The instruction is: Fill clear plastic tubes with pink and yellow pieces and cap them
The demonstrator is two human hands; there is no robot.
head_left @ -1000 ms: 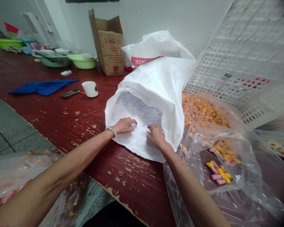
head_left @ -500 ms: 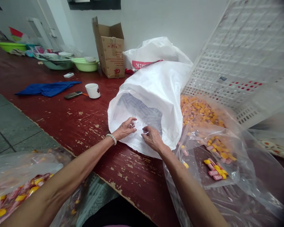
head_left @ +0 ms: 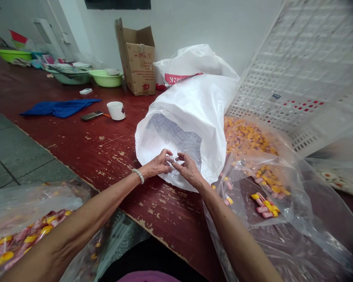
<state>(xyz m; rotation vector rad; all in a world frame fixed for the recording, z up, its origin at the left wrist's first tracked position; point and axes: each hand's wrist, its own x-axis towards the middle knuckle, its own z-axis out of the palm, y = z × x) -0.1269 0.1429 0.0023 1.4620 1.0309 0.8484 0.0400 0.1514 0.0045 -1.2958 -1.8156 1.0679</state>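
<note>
Head cam — both hands (head_left: pixel 173 166) pinch clear piece (head_left: pixel 174 159); sack (head_left: pixel 194 117) unlabelled.

We see a dark red table (head_left: pixel 85 149) with its paint chipped and worn along the near edge. Directly on it lie a blue cloth (head_left: pixel 60 108), a phone (head_left: pixel 91 116), a white cup (head_left: pixel 116 110), a small white box (head_left: pixel 85 91), green basins (head_left: pixel 106 78) and a carton (head_left: pixel 137 55) towards the wall. Nearer us rest a white sack (head_left: pixel 194 113) on its side, a clear bag (head_left: pixel 270 196) of candies and a tilted white crate (head_left: pixel 306 78).
</note>
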